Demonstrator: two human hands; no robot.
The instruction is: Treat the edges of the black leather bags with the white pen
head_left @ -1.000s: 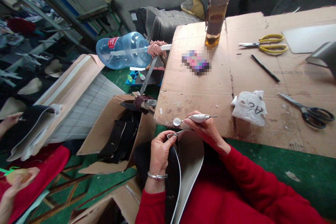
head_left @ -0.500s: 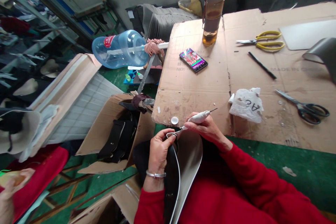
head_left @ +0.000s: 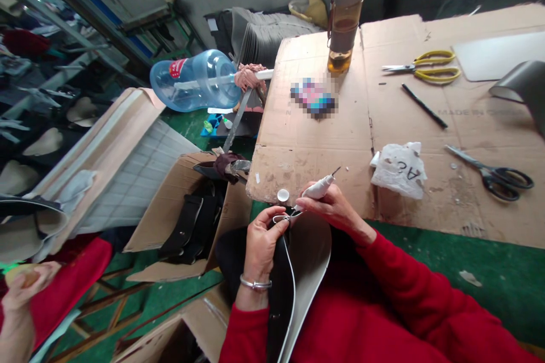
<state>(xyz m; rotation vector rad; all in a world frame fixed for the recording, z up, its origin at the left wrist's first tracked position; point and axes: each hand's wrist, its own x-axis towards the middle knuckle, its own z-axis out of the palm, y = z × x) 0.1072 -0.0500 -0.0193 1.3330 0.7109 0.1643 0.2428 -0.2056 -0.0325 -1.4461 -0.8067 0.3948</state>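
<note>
My left hand, with a silver bangle at the wrist, pinches a narrow looped end of a black, leather-like piece. The piece has a pale grey inner side and white edges, and hangs curved over my lap. In my right hand is a slim white tool, tilted. A thin metal point sticks out at its upper end, while its narrow lower end meets the loop beside my left fingertips. The exact contact is too small to make out. Near both hands, a small white round cap lies at the table corner.
On the cardboard-covered table are black scissors, yellow-handled snips, a black stick, a crumpled white bag, a drink bottle and a blurred-out phone. A carton holds black pieces. Another person's hand is at left.
Both hands stay close together at the loop, my left hand slightly farther right. The white tool tilts more steeply. The other person's hand at left has moved up and right.
</note>
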